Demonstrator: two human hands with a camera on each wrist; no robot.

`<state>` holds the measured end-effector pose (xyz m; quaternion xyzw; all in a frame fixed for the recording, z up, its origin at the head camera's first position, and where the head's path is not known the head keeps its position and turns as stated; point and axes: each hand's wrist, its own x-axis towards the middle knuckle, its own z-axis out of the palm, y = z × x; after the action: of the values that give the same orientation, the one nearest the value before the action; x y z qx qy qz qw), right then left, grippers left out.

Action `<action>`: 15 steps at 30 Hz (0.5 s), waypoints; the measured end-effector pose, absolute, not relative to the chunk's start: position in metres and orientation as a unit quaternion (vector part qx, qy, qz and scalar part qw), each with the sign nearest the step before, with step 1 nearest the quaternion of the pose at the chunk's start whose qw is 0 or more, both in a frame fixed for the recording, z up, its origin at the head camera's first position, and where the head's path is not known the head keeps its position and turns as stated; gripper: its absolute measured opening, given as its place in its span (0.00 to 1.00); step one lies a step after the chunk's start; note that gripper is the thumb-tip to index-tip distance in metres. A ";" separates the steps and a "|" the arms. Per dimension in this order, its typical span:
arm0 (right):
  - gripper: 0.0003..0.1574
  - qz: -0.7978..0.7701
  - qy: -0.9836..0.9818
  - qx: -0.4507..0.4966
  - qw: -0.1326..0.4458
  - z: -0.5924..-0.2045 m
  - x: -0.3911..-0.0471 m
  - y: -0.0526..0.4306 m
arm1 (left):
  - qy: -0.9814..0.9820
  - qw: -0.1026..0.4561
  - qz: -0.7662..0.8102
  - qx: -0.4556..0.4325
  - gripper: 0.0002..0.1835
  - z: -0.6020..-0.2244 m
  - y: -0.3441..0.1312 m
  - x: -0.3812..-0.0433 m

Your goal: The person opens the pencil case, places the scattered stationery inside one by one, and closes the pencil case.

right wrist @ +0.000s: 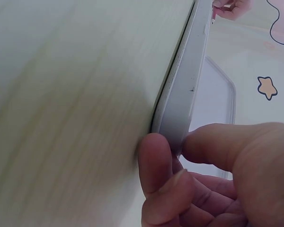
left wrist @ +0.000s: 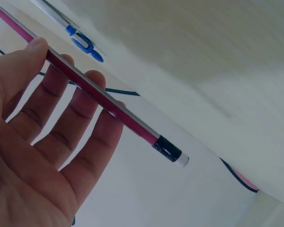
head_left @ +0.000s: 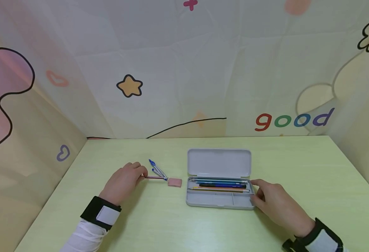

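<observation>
My left hand pinches a dark red pencil between thumb and fingertips, its black band and white eraser end showing in the left wrist view. Close beside it on the table lie blue-and-clear pens and a pink eraser. An open pencil case, pale grey with its lid folded back, lies to the right. Several pencils and a dark blue pen fill its back section. My right hand holds the case's right end, thumb and fingers at its side wall.
The light wooden table meets a printed curtain at the back, with more fabric on both sides. A black strap is round each wrist. The case's front tray has a small divider.
</observation>
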<state>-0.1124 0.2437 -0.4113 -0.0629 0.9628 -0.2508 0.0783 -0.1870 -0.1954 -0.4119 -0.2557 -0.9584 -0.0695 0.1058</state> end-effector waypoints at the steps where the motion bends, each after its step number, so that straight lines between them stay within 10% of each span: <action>1: 0.33 -0.251 0.963 -0.063 0.078 -0.411 -0.112 0.244 | -0.958 0.107 -0.070 -0.257 0.08 -0.412 -0.195 -0.187; 15: 0.33 -0.246 0.964 -0.065 0.077 -0.412 -0.113 0.244 | -0.951 0.128 -0.072 -0.272 0.07 -0.401 -0.182 -0.177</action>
<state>-0.1134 0.2435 -0.4116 -0.0646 0.9639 -0.2465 0.0771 -0.1774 -0.1825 -0.4006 -0.2719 -0.9511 -0.0721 0.1279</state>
